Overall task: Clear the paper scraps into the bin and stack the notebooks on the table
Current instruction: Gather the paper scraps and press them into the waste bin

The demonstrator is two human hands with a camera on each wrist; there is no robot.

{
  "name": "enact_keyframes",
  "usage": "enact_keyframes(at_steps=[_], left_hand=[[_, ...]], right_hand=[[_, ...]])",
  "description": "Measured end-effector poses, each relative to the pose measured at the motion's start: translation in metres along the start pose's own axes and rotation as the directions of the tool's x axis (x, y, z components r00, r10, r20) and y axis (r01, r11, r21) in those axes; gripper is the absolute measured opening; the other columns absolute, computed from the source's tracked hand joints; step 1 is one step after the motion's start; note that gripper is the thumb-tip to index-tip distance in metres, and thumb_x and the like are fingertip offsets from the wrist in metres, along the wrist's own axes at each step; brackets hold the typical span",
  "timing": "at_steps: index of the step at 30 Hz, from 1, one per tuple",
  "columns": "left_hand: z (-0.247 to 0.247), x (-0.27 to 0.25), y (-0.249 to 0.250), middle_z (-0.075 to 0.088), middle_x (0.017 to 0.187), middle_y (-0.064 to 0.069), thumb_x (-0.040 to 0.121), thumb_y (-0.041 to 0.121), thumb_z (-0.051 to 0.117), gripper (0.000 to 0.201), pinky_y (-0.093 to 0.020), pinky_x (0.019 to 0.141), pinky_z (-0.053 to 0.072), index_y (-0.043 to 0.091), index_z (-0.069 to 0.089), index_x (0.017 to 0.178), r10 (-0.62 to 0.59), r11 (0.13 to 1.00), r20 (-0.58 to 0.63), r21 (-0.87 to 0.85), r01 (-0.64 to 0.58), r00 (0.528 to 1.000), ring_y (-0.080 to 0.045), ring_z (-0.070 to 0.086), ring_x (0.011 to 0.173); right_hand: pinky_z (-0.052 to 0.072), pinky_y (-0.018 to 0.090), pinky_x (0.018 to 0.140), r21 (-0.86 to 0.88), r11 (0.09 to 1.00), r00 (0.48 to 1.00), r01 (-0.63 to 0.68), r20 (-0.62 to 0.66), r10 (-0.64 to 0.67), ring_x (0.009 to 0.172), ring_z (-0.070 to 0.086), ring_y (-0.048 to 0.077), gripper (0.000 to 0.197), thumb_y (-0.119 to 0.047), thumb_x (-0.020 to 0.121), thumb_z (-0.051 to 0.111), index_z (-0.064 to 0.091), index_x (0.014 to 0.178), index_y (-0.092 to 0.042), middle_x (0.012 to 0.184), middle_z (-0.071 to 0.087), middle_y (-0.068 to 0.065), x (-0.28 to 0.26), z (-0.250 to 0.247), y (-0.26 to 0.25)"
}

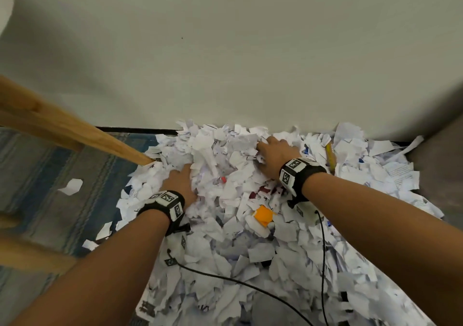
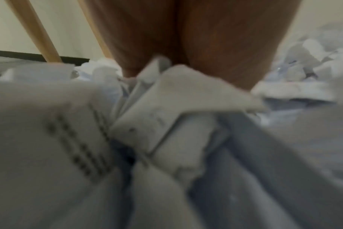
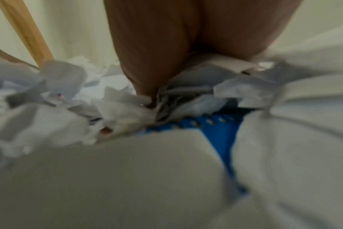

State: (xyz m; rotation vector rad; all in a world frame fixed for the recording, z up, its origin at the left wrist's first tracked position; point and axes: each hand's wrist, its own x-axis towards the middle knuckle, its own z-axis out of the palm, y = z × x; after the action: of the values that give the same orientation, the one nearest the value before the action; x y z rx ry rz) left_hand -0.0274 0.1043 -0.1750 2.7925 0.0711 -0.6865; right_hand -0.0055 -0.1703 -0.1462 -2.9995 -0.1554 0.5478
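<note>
Two bare forearms are seen nearest the head camera, each strapped with a black wristband carrying printed markers. Both hands are sunk into one large heap of torn white paper scraps (image 1: 250, 225) spread on the floor against a pale wall (image 1: 225, 50). On the left hand (image 1: 179, 182) the fingers are buried in paper, so their pose cannot be told. The same holds for the right hand (image 1: 275, 154). One blue spiral-bound notebook (image 3: 219, 136) is glimpsed under the scraps in the right wrist view. One orange piece (image 1: 263, 216), one yellow pencil (image 1: 331, 157) and one small red object (image 1: 223, 179) are counted among the paper. One slanted wooden leg (image 1: 82, 130) stands at the heap's left edge, on a blue striped rug (image 1: 50, 175). Two thin black cables (image 1: 250, 287) cross the scraps.
</note>
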Motion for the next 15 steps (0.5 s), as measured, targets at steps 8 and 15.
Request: enact_keyframes(at_steps=[8, 15], left_hand=[[-0.031, -0.014, -0.001, 0.062, 0.115, -0.016, 0.087, 0.017, 0.06, 0.044, -0.036, 0.088, 0.046, 0.018, 0.052, 0.13, 0.087, 0.996, -0.16, 0.045, -0.08, 0.983, -0.034, 0.057, 0.107], [-0.053, -0.042, 0.012, 0.048, 0.124, -0.009, 0.085, 0.022, 0.062, 0.053, -0.036, 0.096, 0.04, 0.026, 0.044, 0.135, 0.299, 0.9, 0.188, 0.27, -0.341, 0.936, -0.029, 0.049, 0.117]], right_hand=[[0.048, 0.035, 0.077, 0.253, 0.959, 0.98, 0.126, -0.184, -0.08, 0.098, 0.058, 0.032, 0.032, -0.01, 0.089, 0.055, 0.06, 0.118, -0.021, 0.107, 0.058, 0.011, -0.02, -0.03, 0.019], [0.047, 0.036, 0.083, 0.217, 0.939, 0.957, 0.269, 0.046, -0.285, 0.102, 0.057, 0.03, 0.032, -0.015, 0.087, 0.051, 0.062, 0.114, -0.029, 0.11, 0.057, 0.007, -0.088, -0.032, 0.01]])
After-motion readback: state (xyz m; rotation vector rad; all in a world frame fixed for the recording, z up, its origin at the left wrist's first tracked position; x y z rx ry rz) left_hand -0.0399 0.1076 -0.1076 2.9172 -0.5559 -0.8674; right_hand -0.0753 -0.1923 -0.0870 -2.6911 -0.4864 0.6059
